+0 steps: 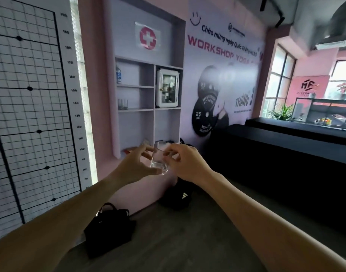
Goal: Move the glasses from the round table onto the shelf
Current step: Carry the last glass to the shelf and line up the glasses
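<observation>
- Pink walls frame a recessed shelf point(148, 86) split into open compartments, with a red-cross sign above it.
- On the shelf's left side, a water bottle point(118, 75) stands in the upper compartment, and two glasses point(122, 104) stand close together in the compartment below it.
- A small white cabinet point(167, 88) with a glass door fills the upper right compartment.
- Both arms reach forward, holding a clear glass point(160, 157) in the air in front of the shelf's lowest row, slightly tilted.
- The right hand point(187, 163) pinches the glass near its rim with thumb and fingertips.
- The left hand point(137, 163) has its fingers spread and curved around the glass's other side, thumb by the base.
- A black handbag point(109, 228) sits on the floor by the wall; a second dark bag point(178, 195) lies further along.
</observation>
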`<state>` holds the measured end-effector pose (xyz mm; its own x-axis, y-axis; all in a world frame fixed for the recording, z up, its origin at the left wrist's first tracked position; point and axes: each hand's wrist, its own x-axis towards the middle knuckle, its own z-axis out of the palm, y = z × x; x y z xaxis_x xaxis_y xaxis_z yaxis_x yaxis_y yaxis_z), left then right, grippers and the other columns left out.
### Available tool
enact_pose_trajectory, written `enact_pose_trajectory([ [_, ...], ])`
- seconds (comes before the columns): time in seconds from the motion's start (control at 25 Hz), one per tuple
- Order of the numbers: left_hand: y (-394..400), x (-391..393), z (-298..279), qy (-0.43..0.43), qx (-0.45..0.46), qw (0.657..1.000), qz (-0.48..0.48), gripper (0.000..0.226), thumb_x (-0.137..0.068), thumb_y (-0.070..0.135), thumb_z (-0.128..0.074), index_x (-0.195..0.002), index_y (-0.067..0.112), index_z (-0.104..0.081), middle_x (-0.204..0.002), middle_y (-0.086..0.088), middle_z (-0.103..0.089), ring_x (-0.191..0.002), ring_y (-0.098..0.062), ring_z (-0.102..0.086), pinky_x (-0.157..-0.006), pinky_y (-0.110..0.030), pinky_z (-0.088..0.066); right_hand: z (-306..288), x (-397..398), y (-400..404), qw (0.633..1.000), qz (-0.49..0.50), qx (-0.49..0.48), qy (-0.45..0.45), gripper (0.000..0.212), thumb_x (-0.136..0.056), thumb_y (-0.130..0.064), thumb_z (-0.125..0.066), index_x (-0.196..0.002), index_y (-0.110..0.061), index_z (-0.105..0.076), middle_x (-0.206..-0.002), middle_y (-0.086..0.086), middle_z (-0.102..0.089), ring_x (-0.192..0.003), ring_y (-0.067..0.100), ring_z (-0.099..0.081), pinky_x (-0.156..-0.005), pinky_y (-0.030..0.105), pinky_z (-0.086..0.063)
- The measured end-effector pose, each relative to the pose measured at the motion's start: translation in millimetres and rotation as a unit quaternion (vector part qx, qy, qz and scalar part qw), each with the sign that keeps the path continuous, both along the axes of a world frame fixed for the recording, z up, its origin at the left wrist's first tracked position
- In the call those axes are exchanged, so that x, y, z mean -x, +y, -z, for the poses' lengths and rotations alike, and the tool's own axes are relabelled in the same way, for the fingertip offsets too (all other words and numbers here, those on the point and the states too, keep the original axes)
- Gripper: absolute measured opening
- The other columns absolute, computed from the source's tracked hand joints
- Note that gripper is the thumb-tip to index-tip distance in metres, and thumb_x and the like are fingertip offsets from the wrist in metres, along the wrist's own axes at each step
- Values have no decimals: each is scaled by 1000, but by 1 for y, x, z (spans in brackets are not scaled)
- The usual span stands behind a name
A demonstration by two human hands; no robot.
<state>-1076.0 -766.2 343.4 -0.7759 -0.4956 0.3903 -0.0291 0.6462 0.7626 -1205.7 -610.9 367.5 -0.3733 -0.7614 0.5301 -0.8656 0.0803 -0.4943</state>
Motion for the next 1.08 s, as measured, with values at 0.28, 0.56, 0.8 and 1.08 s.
enact_pose_trajectory([
  [0.28, -86, 131, 2, 6, -16, 1000, -26, 66, -53, 39, -95, -110, 35, -62, -103, 11, -69, -94, -3, -66, -87, -38, -57, 2, 135, -94, 1000, -3, 14, 9, 8, -85, -39, -67, -91, -32, -68, -89, -10, -70, -78, 11, -64, -80, 38, -54],
  [0.56, -162, 245, -20, 14, -12, 997, -71, 70, -55, 37, -95, -116, 30, -60, -106, 7, -67, -91, -18, -71, -86, -48, -59, -20, 265, -186, 998, -55, -3, 17, 10, -89, -37, -65, -95, -30, -68, -94, -6, -71, -86, 15, -66, -81, 39, -56],
  [0.8, -217, 304, -16, 4, 19, 995, -103, 68, -55, 42, -93, -113, 35, -58, -103, 10, -68, -77, -17, -72, -75, -45, -61, -14, 334, -247, 995, -98, 12, 17, 10, -90, -33, -66, -97, -26, -69, -95, -6, -72, -84, 13, -67, -74, 30, -56],
  [1.08, -290, 361, 2, 9, 31, 991, -132, 62, -46, 56, -89, -99, 51, -56, -94, 21, -68, -70, -2, -70, -59, -21, -53, 1, 397, -328, 992, -126, 7, 17, 10, -90, -34, -66, -97, -27, -68, -93, -9, -71, -77, 8, -66, -69, 27, -56],
])
